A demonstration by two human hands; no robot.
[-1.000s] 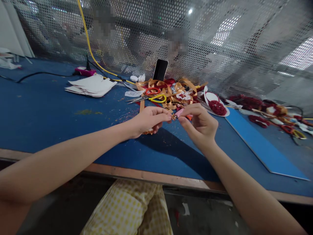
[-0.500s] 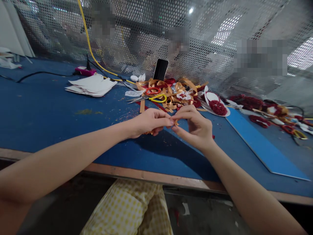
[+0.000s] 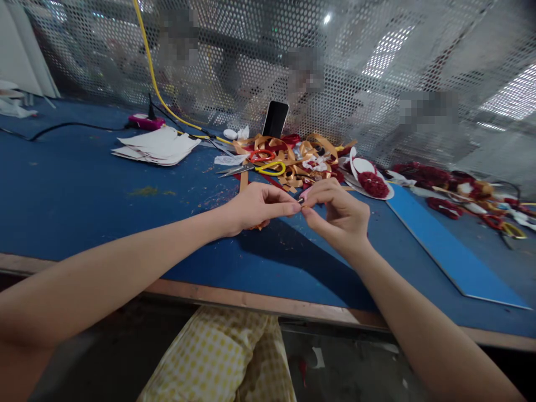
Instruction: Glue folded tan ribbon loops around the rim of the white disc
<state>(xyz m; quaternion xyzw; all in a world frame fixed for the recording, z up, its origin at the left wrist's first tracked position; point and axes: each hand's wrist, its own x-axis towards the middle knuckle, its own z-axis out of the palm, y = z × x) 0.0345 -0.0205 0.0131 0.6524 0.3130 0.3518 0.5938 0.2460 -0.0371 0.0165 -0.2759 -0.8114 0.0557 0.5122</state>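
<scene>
Both hands meet above the blue table near its front edge, the left hand and right hand each pinching one small pink piece between fingertips, seemingly mid-assembly, so the coming move likely demands a fine, steady pinch.

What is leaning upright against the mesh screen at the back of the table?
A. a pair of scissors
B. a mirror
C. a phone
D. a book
C: a dark phone stands propped against the mesh screen, behind the ribbon pile; the scissors lie flat on the table.
</scene>
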